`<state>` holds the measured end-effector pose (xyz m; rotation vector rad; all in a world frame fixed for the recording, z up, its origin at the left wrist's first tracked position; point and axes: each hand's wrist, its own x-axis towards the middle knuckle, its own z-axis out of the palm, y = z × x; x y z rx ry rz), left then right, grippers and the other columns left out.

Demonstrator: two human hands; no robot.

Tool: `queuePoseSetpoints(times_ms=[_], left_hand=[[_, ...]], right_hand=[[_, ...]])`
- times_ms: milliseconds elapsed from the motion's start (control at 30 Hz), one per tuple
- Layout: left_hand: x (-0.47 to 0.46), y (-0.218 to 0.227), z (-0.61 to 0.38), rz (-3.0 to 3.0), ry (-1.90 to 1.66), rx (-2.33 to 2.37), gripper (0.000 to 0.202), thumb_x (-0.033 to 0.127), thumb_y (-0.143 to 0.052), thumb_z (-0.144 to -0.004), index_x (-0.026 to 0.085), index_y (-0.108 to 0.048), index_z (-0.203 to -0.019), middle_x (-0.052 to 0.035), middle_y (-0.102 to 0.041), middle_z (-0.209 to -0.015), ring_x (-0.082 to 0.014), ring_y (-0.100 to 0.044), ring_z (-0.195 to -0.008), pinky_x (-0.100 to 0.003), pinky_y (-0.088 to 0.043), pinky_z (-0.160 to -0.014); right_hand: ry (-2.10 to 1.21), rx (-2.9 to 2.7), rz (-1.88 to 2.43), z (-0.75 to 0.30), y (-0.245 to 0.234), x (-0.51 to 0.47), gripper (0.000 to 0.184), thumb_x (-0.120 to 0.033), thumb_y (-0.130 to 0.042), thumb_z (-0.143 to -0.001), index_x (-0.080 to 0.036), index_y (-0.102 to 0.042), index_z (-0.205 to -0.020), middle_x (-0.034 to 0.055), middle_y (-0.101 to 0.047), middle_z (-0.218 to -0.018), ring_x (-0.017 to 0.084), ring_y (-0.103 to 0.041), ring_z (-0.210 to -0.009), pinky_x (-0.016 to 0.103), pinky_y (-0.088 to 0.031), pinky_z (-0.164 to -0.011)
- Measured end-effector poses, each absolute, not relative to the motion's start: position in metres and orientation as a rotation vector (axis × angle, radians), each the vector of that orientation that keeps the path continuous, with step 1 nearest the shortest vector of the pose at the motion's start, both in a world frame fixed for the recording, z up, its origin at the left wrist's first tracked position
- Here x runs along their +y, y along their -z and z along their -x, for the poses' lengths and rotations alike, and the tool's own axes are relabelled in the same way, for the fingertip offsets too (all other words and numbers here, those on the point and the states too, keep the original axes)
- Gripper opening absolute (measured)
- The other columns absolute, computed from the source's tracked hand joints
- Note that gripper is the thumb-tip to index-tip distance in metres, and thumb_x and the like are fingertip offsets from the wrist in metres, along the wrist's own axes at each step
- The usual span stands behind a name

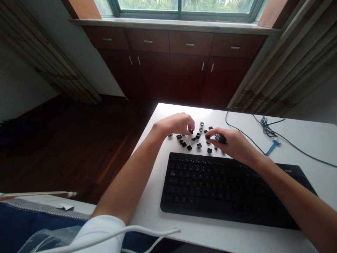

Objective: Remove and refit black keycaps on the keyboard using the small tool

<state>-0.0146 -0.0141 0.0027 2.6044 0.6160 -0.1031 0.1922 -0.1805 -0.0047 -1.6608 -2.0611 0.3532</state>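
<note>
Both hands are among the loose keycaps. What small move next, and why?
I'd probably have the left hand lift the black keycap at its fingertips: the right hand has a second keycap pinched, and loose keycaps crowd the space beyond the keyboard.
</note>
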Motion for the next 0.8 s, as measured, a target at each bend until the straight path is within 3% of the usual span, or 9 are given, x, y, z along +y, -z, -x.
queuePoseSetpoints(times_ms=[500,800], left_hand=[[-0.015,-0.006,0.014,-2.585,0.164,0.654,0.033,0.034,-0.071,-0.080,0.023,-0.074,-0.111,-0.0050,-0.076,-0.105,-0.0182,-0.067,-0.088,-0.027,-0.045,-0.071],[-0.023,-0.024,0.016,-2.652,0.078,0.614,0.035,0.044,-0.064,-0.086,0.022,-0.073,-0.113,-0.0052,-0.075,-0.108,-0.0189,-0.066,-0.090,-0.027,-0.045,-0.072]], right_hand=[[-0.279,-2.086,1.608,-0.201,-0.003,-0.210,0.022,-0.036,-0.061,-0.096,-0.025,-0.074,-0.110,0.0039,-0.078,-0.108,0.022,-0.074,-0.092,0.037,-0.059,-0.085],[-0.090,-1.971,1.626,-0.227,0.003,-0.297,0.027,-0.022,-0.068,-0.092,-0.027,-0.069,-0.118,0.0021,-0.077,-0.114,0.021,-0.074,-0.102,0.037,-0.061,-0.093]])
